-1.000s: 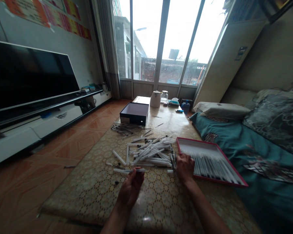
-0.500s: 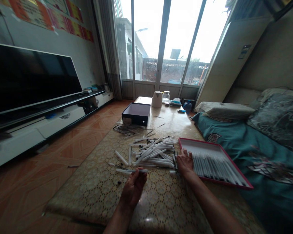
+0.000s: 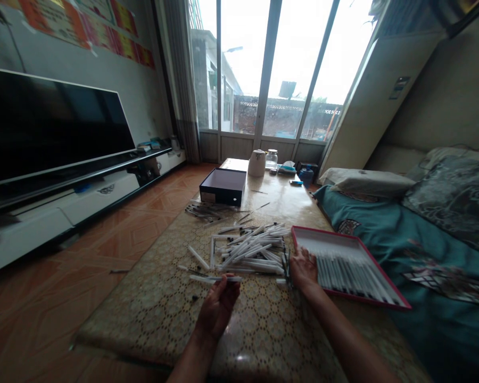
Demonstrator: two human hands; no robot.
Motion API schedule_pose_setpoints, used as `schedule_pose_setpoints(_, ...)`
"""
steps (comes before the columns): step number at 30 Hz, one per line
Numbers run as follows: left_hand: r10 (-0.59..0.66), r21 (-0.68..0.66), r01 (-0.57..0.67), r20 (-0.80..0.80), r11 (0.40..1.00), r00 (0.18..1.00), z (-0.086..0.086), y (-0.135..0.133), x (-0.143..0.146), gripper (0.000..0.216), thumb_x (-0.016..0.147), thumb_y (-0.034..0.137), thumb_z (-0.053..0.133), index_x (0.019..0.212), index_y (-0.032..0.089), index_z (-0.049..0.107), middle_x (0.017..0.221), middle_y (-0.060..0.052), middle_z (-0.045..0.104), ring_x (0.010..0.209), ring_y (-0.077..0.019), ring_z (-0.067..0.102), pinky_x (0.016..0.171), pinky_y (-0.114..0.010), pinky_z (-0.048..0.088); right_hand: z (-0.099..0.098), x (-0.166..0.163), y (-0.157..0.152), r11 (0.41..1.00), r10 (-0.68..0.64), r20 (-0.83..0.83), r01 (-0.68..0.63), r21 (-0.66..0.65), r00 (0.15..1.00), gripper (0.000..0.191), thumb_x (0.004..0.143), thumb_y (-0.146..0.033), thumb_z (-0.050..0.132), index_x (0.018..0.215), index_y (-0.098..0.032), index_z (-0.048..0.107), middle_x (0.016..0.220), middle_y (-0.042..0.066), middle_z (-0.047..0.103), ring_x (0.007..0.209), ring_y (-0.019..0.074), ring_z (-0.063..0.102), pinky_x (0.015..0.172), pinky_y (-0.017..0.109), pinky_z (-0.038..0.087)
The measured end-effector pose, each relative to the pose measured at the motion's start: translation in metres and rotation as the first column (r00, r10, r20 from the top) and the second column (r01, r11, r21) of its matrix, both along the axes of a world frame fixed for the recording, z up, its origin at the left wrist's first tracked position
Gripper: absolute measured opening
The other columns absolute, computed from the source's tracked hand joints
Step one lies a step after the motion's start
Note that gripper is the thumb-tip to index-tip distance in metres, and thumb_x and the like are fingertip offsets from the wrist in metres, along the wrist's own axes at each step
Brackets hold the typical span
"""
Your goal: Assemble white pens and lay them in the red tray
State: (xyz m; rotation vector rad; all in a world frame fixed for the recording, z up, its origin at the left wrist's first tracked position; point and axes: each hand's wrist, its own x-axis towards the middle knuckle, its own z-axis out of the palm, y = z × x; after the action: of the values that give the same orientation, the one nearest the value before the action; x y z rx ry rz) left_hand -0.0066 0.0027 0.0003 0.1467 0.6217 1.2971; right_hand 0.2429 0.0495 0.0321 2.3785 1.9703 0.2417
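Observation:
My left hand (image 3: 219, 307) is closed in a pinch on a white pen barrel (image 3: 223, 279), held level just above the patterned table (image 3: 163, 314). My right hand (image 3: 302, 267) rests at the left edge of a red-rimmed tray (image 3: 377, 303) filled with a row of white pens; its fingers curl over dark pens beside the tray, and what they grip is unclear. Between the hands and beyond them lies a loose pile of white pen barrels (image 3: 251, 247). A smaller bundle of thin dark refills (image 3: 205, 211) lies farther back on the left.
A dark open box (image 3: 222, 186) stands behind the pile, with a white jug (image 3: 257, 163), a glass jar (image 3: 271, 158) and small items at the table's far end. A teal-covered bed (image 3: 443, 266) borders the right side. A television (image 3: 51, 127) on a low stand runs along the left wall.
Both hands stay almost where they were. The view has shifted slightly; my right hand has edged a little toward the tray's edge.

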Motion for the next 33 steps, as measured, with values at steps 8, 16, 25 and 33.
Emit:
schedule_pose_setpoints(8, 0.003, -0.017, -0.003, -0.019, 1.000, 1.000, 0.001, 0.000, -0.001, 0.014, 0.084, 0.009, 0.050, 0.083, 0.011, 0.063, 0.075, -0.008, 0.071, 0.066, -0.0154, 0.069, 0.062, -0.025, 0.056, -0.004, -0.005, -0.006, 0.997, 0.055, 0.040, -0.057, 0.048, 0.998, 0.027, 0.080, -0.009, 0.045, 0.088, -0.015, 0.071, 0.128, 0.016, 0.051, 0.118, 0.0262, 0.039, 0.093, 0.040, 0.021)
schedule_pose_setpoints(16, -0.012, 0.024, 0.014, -0.050, 1.000, 0.999, -0.002, -0.002, 0.000, 0.011, 0.083, 0.010, 0.053, 0.085, 0.012, 0.063, 0.077, -0.008, 0.071, 0.070, -0.0156, 0.068, 0.065, -0.026, 0.056, 0.012, 0.002, -0.019, 0.953, 0.116, -0.203, -0.051, 0.299, 0.972, 0.018, 0.074, -0.008, 0.051, 0.084, -0.014, 0.064, 0.114, 0.015, 0.058, 0.109, 0.0258, 0.046, 0.088, 0.037, 0.031)
schedule_pose_setpoints(25, -0.047, 0.141, 0.076, -0.199, 0.987, 0.979, 0.005, -0.005, 0.009, 0.019, 0.068, 0.018, 0.072, 0.085, 0.012, 0.065, 0.079, -0.007, 0.071, 0.076, -0.0164, 0.067, 0.076, -0.027, 0.052, -0.012, -0.064, -0.058, 0.932, 0.354, -0.933, 0.113, 0.345, -0.070, 0.015, 0.073, -0.030, 0.057, 0.073, -0.020, 0.046, 0.061, -0.006, 0.047, 0.051, 0.0102, 0.050, 0.049, 0.021, 0.041)
schedule_pose_setpoints(33, -0.095, 0.176, 0.144, -0.260, 0.974, 0.961, 0.012, -0.008, 0.012, 0.019, 0.066, 0.020, 0.073, 0.082, 0.012, 0.066, 0.080, -0.008, 0.071, 0.078, -0.0178, 0.067, 0.077, -0.028, 0.050, -0.027, -0.094, -0.066, 0.924, 0.380, -0.905, 0.114, 0.365, -0.192, 0.013, 0.073, -0.029, 0.061, 0.079, -0.019, 0.054, 0.067, -0.002, 0.055, 0.058, 0.0123, 0.055, 0.056, 0.024, 0.046)
